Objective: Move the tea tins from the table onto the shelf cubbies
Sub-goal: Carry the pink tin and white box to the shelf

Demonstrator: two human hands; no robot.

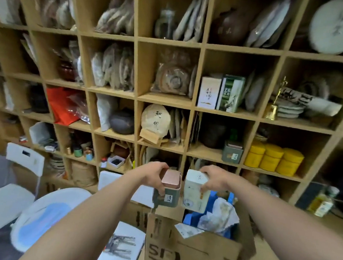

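Grey tin clamped in our left hand, white tin in our right hand; keep both upright, seating them probably beside the matching shelved tin.

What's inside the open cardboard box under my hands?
The cardboard box holds a blue bag with crumpled pale wrapping and a white paper or packet. Anything deeper is hidden by those and the box walls.
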